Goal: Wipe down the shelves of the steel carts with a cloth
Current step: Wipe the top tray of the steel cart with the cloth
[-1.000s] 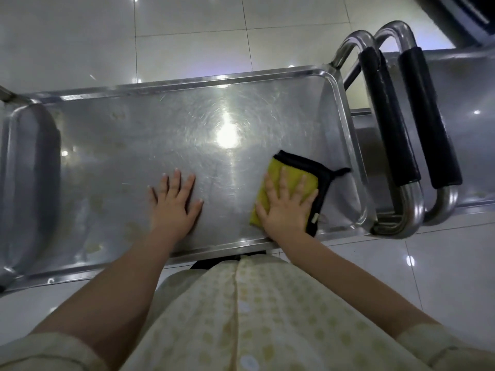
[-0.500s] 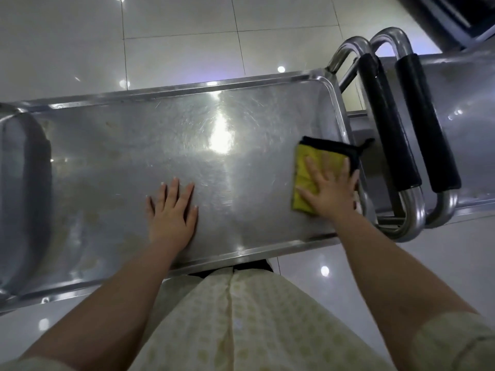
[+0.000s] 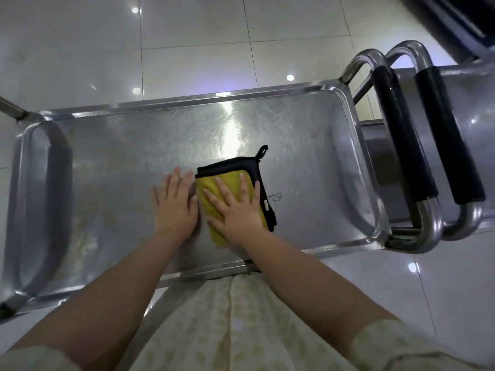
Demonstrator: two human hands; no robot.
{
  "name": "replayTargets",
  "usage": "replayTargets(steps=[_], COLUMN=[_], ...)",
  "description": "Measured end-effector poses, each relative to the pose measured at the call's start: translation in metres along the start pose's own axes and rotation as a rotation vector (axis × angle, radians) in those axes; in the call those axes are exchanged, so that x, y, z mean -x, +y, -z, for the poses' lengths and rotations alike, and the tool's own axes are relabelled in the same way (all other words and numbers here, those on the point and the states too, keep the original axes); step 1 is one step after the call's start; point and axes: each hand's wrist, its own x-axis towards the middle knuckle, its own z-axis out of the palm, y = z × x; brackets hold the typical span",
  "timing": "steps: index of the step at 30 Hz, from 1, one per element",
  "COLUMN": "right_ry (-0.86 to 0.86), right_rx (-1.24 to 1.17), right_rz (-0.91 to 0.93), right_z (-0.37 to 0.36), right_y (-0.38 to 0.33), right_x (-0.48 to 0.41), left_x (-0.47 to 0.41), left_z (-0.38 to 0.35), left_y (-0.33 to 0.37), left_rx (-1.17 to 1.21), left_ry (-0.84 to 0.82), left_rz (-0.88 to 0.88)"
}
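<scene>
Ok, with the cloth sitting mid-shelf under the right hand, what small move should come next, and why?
Probably slide the cloth leftward along the shelf, moving the left hand out of its path. The right hand presses flat on the cloth, the left hand rests flat just beside it, and yellowish smudges show on the shelf's left part.

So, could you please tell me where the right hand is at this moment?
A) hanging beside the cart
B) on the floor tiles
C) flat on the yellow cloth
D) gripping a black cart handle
C: the right hand lies with straight fingers spread on the yellow cloth, pressing it onto the steel shelf beside the left hand.
</scene>
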Motion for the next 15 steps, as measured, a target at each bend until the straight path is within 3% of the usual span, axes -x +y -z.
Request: replayTargets(steps=[6, 15], right_ry=[0.014, 0.126], right_rx=[-0.052, -0.212], right_rz=[-0.082, -0.527], right_z=[0.009, 0.015], right_y=[0.036, 0.187], right_x=[-0.012, 0.012], left_x=[-0.057, -0.071], left_z=[0.006, -0.003], left_y=[0.000, 0.008], left_rx=[-0.172, -0.222], left_ry=[-0.146, -0.120], left_rz=[-0.151, -0.217])
